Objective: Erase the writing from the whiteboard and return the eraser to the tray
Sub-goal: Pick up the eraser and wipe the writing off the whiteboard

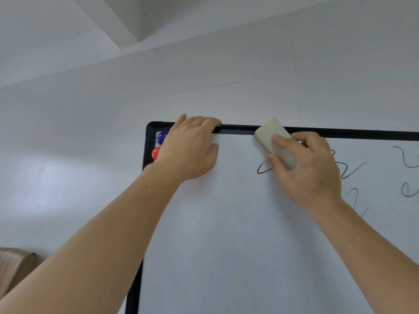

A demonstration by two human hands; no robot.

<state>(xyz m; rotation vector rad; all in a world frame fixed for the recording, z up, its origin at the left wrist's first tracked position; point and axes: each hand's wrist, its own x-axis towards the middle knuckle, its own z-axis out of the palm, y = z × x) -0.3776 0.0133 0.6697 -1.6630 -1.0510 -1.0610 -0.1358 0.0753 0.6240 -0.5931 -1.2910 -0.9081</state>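
Note:
A black-framed whiteboard (226, 234) fills the lower right of the head view. Black scribbled writing (350, 172) runs across its upper right, partly hidden behind my right hand. My right hand (310, 171) grips a pale grey block eraser (273, 138) and presses it on the board just under the top frame, its upper corner over the frame. My left hand (188, 148) rests on the board's top left, with its fingers hooked over the top frame edge. No tray is in view.
A blue magnet (161, 137) and a red magnet (155, 153) sit in the board's top left corner, partly behind my left hand. White wall and ceiling surround the board. A beige cushion-like object (13, 266) shows at the lower left.

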